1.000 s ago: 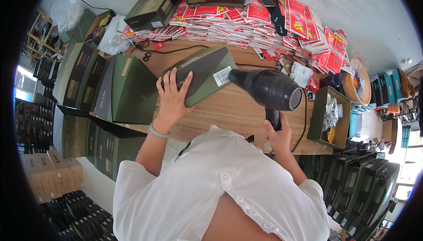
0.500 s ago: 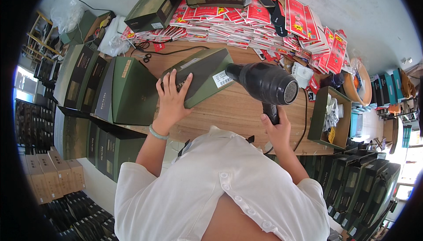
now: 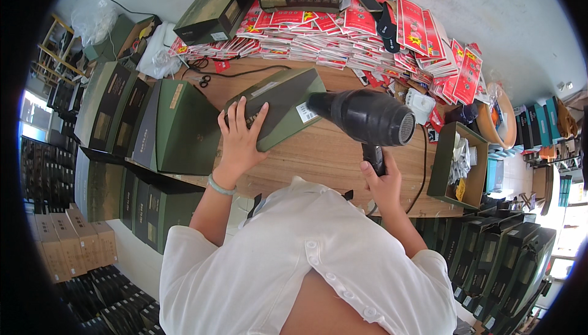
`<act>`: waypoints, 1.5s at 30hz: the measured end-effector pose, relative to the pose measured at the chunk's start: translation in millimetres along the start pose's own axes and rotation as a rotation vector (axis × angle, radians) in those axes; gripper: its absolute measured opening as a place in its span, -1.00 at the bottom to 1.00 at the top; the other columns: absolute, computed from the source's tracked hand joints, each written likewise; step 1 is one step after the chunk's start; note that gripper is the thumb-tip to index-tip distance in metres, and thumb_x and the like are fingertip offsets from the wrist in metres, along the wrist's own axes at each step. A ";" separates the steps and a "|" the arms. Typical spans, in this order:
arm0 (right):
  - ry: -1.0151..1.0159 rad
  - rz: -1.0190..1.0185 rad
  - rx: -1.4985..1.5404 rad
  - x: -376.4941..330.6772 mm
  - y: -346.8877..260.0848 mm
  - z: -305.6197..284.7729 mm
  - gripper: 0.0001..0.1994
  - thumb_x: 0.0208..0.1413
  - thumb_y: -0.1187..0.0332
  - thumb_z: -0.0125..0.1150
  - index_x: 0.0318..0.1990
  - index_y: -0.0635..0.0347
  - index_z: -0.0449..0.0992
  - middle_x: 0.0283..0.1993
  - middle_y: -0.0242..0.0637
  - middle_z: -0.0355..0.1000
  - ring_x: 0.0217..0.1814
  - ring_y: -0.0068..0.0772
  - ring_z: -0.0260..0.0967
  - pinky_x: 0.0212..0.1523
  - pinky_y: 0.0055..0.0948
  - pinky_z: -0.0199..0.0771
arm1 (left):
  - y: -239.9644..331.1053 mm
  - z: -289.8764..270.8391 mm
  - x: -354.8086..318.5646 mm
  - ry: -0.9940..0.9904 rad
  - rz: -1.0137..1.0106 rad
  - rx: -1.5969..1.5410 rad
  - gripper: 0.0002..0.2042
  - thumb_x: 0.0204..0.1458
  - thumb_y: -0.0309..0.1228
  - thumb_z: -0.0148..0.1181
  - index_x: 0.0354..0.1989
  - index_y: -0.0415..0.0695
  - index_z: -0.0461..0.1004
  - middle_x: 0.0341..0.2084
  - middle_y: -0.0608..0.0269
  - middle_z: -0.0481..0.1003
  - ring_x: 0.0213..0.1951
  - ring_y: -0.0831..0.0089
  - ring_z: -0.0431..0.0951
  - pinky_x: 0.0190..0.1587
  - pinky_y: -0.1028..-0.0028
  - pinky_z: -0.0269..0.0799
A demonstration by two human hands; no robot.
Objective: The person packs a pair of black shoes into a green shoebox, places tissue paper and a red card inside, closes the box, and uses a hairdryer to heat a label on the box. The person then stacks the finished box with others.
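Observation:
A dark green cardboard box (image 3: 278, 105) lies at a slant on the wooden table in front of me. My left hand (image 3: 242, 136) grips its near left part, fingers spread over the dark face and thumb at the lower edge. On the box's right end is a white label (image 3: 305, 112) with a barcode, partly covered by the nozzle of a black hair dryer (image 3: 367, 116). My right hand (image 3: 383, 178) is closed around the dryer's handle, below its body. Whether the nozzle touches the label cannot be made out.
Other green boxes (image 3: 184, 128) stand close on the left. Stacks of red-and-white printed cards (image 3: 306, 44) line the back. Scissors (image 3: 204, 80) and a black cable lie on the wooden table (image 3: 288, 166). An open green box (image 3: 456, 166) with small items stands at right.
The hair dryer has shifted slightly left, so its nozzle now covers part of the label. My right hand has moved a little with it. My left hand and the box stay put.

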State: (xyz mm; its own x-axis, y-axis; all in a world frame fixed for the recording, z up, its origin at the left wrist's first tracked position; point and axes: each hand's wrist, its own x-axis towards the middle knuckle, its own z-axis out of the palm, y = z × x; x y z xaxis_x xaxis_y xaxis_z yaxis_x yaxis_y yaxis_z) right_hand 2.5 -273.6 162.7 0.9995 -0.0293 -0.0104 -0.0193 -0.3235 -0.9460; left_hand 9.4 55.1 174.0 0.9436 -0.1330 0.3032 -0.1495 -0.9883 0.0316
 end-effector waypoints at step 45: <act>-0.028 0.155 0.066 -27.7 -22.2 -2.9 -0.47 0.02 0.23 0.42 0.08 0.32 0.39 -0.40 -0.35 0.43 -0.47 -0.60 0.36 -0.44 -0.53 0.41 | -3.8 -3.4 6.5 0.010 0.014 -0.005 0.01 -0.49 -0.22 0.46 0.36 0.20 0.16 0.30 -0.32 -0.05 0.29 -0.20 0.00 0.29 -0.15 -0.18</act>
State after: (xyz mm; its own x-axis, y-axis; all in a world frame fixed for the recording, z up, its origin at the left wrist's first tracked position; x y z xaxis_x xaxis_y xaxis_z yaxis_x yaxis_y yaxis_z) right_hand -24.8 -268.3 184.9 0.9850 -0.0474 -0.1660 -0.1726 -0.2545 -0.9516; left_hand 15.1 58.2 179.1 0.9383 -0.1459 0.3135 -0.1640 -0.9859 0.0320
